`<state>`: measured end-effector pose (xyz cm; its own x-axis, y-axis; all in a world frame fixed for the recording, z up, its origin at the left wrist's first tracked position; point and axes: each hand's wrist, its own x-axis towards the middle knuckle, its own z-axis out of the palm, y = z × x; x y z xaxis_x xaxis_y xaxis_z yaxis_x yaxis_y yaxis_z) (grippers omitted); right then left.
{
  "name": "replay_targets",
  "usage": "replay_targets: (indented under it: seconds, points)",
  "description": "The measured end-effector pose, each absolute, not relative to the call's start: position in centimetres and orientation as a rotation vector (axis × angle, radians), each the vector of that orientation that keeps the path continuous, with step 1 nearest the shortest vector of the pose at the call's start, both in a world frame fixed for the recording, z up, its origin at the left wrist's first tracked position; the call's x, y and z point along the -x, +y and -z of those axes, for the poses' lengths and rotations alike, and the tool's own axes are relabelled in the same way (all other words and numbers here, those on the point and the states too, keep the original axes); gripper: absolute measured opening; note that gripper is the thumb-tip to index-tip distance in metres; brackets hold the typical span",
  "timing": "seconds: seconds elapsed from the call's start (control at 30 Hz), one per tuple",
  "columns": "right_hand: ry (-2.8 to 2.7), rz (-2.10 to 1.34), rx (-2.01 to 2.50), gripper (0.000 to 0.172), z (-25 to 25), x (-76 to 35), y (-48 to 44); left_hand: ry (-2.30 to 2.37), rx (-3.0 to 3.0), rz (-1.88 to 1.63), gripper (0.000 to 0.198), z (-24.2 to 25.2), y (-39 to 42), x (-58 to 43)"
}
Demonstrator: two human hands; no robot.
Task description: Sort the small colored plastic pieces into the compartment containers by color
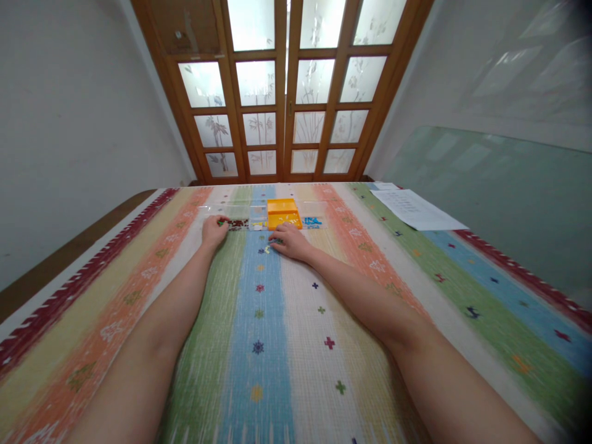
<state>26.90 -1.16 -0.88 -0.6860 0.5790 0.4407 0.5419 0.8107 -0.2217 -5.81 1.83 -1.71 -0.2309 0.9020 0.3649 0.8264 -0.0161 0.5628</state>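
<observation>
My left hand (215,230) is at the left end of a row of small boxes, fingers curled in over some green bits (221,223); what they grip is hidden. Beside its fingertips, dark red-brown pieces (238,224) fill a clear compartment. My right hand (291,241) rests on the cloth just in front of an orange box (282,205), its fingers pointing left and slightly apart. A tiny pale yellow piece (267,250) lies by those fingertips. White pieces (290,219) are in the orange box. Left of it are yellow pieces (259,225), and right of it blue pieces (312,222).
A striped, patterned tablecloth (263,376) covers the table. White printed paper (411,208) lies at the far right, near a pale green glass panel (499,185) by the wall. Wooden doors with frosted panes (285,123) stand beyond the table's far edge.
</observation>
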Motion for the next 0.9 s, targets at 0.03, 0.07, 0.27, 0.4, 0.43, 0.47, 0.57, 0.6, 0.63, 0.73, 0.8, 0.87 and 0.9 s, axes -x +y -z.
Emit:
replay_targets:
  seconds: [0.03, 0.07, 0.27, 0.4, 0.43, 0.47, 0.57, 0.6, 0.63, 0.73, 0.8, 0.87, 0.9]
  points:
    - [-2.517, -0.104, 0.805, 0.018, 0.9, -26.8, -1.2, 2.126, -1.883, -1.082, 0.032, 1.8, 1.9, 5.8]
    - [-2.536, -0.104, 0.783, 0.017, 0.9, -26.7, -1.4, 2.125, -1.891, -1.086, 0.032, 1.9, 1.9, 5.9]
    - [-2.561, -0.063, 0.766, 0.018, 1.0, -26.3, -1.7, 2.107, -1.906, -1.116, 0.032, 2.3, 2.3, 6.0]
    - [-2.456, -0.071, 0.862, 0.015, 1.2, -26.7, -1.1, 2.087, -1.921, -1.107, 0.033, 2.4, 2.4, 6.1]
    - [-2.399, -0.082, 0.907, 0.014, 1.2, -26.9, -0.8, 2.079, -1.934, -1.098, 0.034, 2.4, 2.4, 6.1]
    - [-2.332, -0.095, 0.959, 0.014, 1.2, -27.2, -0.4, 2.073, -1.948, -1.091, 0.034, 2.4, 2.4, 6.1]
    - [-2.118, -0.113, 1.155, 0.016, 1.2, -28.2, 0.7, 2.05, -1.98, -1.088, 0.035, 2.6, 2.4, 6.3]
    - [-2.052, -0.101, 1.225, 0.017, 1.1, -28.6, 1.0, 2.045, -1.986, -1.094, 0.035, 2.7, 2.4, 6.3]
    - [-1.997, -0.086, 1.289, 0.018, 1.0, -29.0, 1.3, 2.041, -1.992, -1.101, 0.035, 2.7, 2.5, 6.3]
    - [-1.899, -0.054, 1.458, 0.023, 0.8, -30.0, 2.1, 2.052, -2.013, -1.103, 0.036, 2.8, 2.5, 6.3]
    - [-1.88, -0.059, 1.541, 0.026, 0.9, -30.5, 2.5, 2.081, -2.037, -1.082, 0.036, 2.6, 2.3, 6.2]
    - [-1.889, -0.069, 1.576, 0.028, 1.0, -30.7, 2.7, 2.139, -2.06, -1.057, 0.034, 2.3, 2.0, 6.0]
    - [-1.898, -0.069, 1.576, 0.029, 1.1, -30.8, 2.8, 2.176, -2.067, -1.049, 0.032, 2.1, 1.8, 5.8]
